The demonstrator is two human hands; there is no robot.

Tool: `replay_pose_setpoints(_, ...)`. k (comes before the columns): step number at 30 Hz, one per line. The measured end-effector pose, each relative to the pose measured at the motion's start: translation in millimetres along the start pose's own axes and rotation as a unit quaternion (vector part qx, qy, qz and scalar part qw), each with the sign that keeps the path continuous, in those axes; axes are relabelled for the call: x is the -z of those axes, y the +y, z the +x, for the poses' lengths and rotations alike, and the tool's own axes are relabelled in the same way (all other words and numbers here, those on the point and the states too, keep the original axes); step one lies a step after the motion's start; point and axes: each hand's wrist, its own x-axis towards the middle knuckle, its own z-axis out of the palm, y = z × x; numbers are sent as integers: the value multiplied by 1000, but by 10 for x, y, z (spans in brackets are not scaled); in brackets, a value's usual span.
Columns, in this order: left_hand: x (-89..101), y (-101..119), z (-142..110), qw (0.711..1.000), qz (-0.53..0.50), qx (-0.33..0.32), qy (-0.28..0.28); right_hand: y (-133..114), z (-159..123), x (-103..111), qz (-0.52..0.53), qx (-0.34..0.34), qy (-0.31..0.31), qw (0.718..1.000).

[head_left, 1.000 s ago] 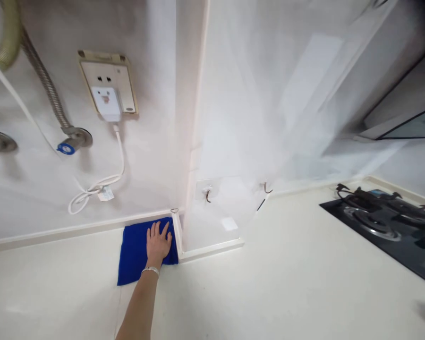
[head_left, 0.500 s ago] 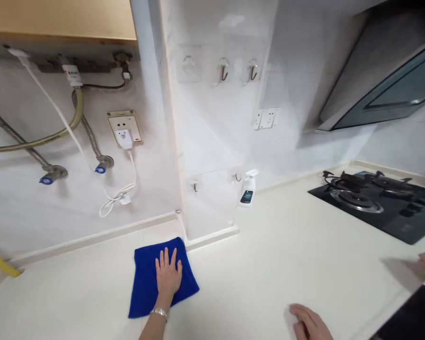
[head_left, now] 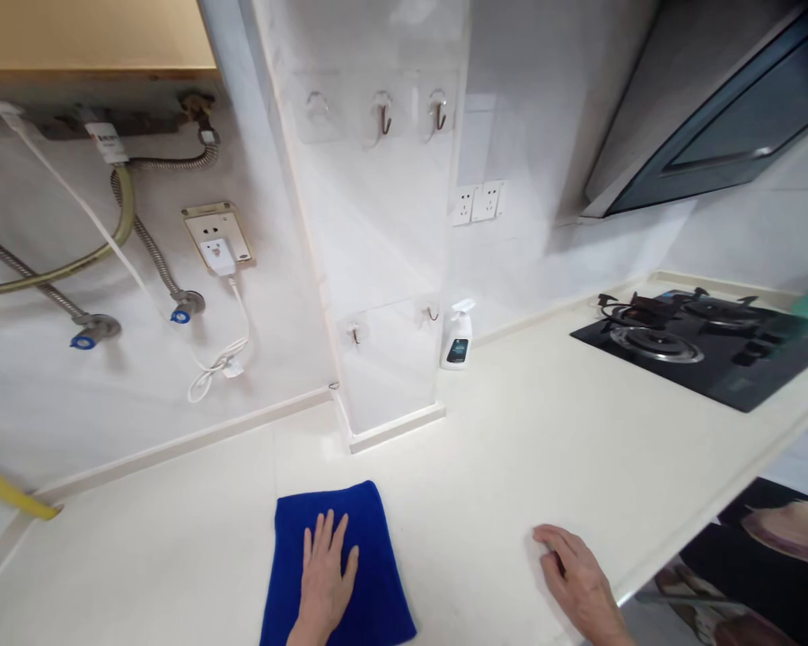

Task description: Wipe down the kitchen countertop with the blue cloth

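Observation:
My left hand [head_left: 327, 574] lies flat with fingers spread on a blue cloth [head_left: 377, 592], pressing it against the pale countertop [head_left: 485, 484]. The cloth is spread out, and its lower edge runs past the bottom of the picture. To the right, my right hand [head_left: 575, 574] rests on the counter near its front edge. Its fingers are loosely bent, with a gap between thumb and forefinger, and nothing shows in it. A white spray bottle [head_left: 456, 339] with a dark label stands upright against the wall beside the pillar, apart from both hands.
A black gas hob [head_left: 727, 350] is set into the counter at right under a range hood [head_left: 707, 117]. The pillar [head_left: 390, 377] juts out, bearing clear hooks. At left hang pipes and a plugged cord [head_left: 239, 314]. Another person's dark clothing [head_left: 733, 556] shows at lower right.
My left hand has drawn the blue cloth towards me and slightly right, away from the pillar's base. My view has shifted right. The other person's hand at the counter's right edge has gone from there.

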Motion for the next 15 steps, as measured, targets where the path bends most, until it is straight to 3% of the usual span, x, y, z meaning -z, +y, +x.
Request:
replay_pose_setpoints(4,26,-78,-80,994,35,85,57,86,-97,-50,-12,-6,-20,1000)
replay_pose_setpoints(8,35,-85,-100,992,28,108,67,208,-198,-115,7,-11,-17,1000)
replay_pose_setpoints(15,191,-305,331,975,52,210,46,373,-245,-159,26,26,-2,999)
